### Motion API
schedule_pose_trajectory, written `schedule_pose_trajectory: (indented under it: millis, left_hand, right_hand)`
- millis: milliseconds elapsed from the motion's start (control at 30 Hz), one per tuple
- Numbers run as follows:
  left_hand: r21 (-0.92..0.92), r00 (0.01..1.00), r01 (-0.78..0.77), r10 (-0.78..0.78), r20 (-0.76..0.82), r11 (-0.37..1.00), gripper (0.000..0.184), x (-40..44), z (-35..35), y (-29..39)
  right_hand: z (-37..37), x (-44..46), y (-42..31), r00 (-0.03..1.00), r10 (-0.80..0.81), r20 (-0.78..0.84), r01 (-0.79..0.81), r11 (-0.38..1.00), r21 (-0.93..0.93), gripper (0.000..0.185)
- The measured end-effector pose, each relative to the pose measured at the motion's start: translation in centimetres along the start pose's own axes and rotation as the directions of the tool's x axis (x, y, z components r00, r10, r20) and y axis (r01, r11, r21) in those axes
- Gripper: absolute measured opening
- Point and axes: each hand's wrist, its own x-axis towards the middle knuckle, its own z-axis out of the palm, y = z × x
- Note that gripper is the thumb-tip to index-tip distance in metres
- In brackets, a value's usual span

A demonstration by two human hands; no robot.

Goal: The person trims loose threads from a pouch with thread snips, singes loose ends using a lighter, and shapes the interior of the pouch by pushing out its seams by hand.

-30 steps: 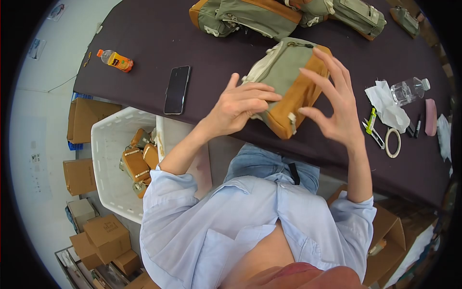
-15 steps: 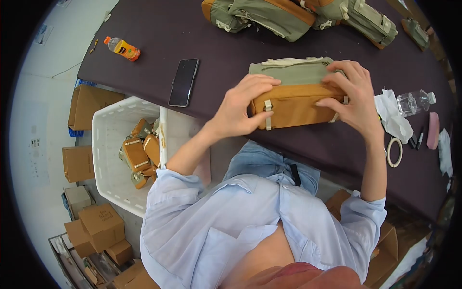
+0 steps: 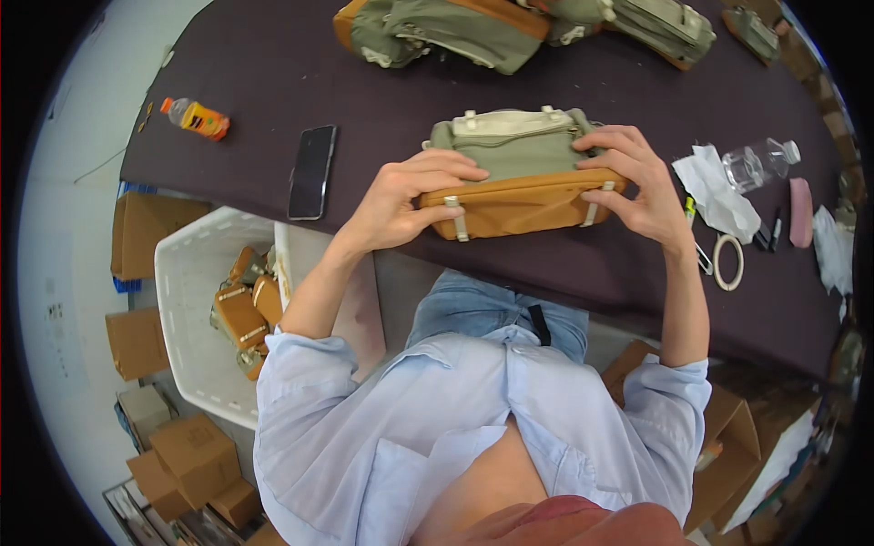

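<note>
A small green and tan bag (image 3: 521, 198) with cream straps and a zipper lies at the front edge of the dark table. My left hand (image 3: 407, 202) grips its left end, the thumb on the tan base and the fingers over the green side. At the right end my right hand (image 3: 632, 182) pinches the bag in the same way, thumb in front, fingertips on the green fabric. The tan base faces me, and the green side with its cream strip shows behind it.
Left on the table lie a phone (image 3: 312, 173) and an orange drink bottle (image 3: 196, 119). Right are crumpled paper (image 3: 717, 193), a clear bottle (image 3: 761, 166) and a tape ring (image 3: 728, 263). More green bags (image 3: 455, 32) line the back. A white bin (image 3: 196, 364) holds several tan pouches.
The bag has tipped toward me, so more of its green side and cream strip shows. Both hands keep hold of its ends. The whole view has shifted slightly.
</note>
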Motion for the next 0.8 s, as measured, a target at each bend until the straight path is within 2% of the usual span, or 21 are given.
schedule_pose_trajectory:
  millis: [33,67,167,233,300,333,400,500,533,733,800]
  left_hand:
    - [-0.03,1.0,0.023,-0.023,-0.005,0.999,0.036,0.0,-0.2,0.0]
    - [-0.098,0.998,-0.048,0.044,-0.038,0.994,0.036,0.0,-0.2,-0.7]
    - [-0.139,0.999,-0.027,0.02,-0.051,0.99,0.035,0.0,-0.4,-1.3]
    - [-0.115,0.999,0.016,-0.02,-0.032,0.993,0.037,0.0,-0.6,-1.0]
    - [-0.08,0.999,0.035,-0.038,-0.035,0.996,0.036,0.2,-0.8,-0.3]
    - [-0.035,0.998,0.025,-0.027,-0.06,0.999,0.036,0.3,-0.8,0.1]
    - [0.06,0.994,0.008,-0.001,-0.112,0.998,0.035,0.5,-0.3,1.2]
    - [0.457,0.964,0.013,0.11,-0.241,0.889,0.034,1.6,2.4,3.5]
    - [0.535,0.96,-0.027,0.171,-0.221,0.845,0.033,2.2,3.3,3.7]
    - [0.628,0.961,-0.053,0.209,-0.178,0.777,0.049,5.4,7.7,5.8]
    - [0.645,0.955,-0.059,0.231,-0.185,0.762,0.049,5.7,8.5,5.3]
  right_hand:
    - [0.0,0.1,-0.3,1.0,0.023,-0.02,-0.023,0.999,0.024,0.041]
    - [0.0,0.1,-0.7,0.998,0.047,-0.039,-0.045,0.998,0.052,0.042]
    - [0.0,-0.5,-0.2,0.996,0.068,-0.05,-0.063,0.993,0.104,0.054]
    - [0.5,-0.7,0.0,0.993,0.074,-0.095,-0.06,0.989,0.138,0.057]
    - [0.8,-0.9,-0.7,0.973,0.168,-0.157,-0.123,0.957,0.262,0.057]
    - [1.0,-0.9,-1.1,0.959,0.215,-0.183,-0.147,0.934,0.325,0.057]
    - [1.5,-1.2,-1.5,0.936,0.24,-0.259,-0.161,0.943,0.291,0.057]
    - [2.5,-1.6,-1.9,0.91,0.259,-0.324,-0.184,0.952,0.244,0.06]
    - [2.8,-1.8,-2.1,0.903,0.267,-0.335,-0.196,0.953,0.231,0.06]
    - [4.0,-2.0,-4.6,0.87,0.295,-0.395,-0.24,0.953,0.183,0.058]
    - [4.3,-2.3,-4.8,0.852,0.327,-0.41,-0.268,0.943,0.195,0.057]
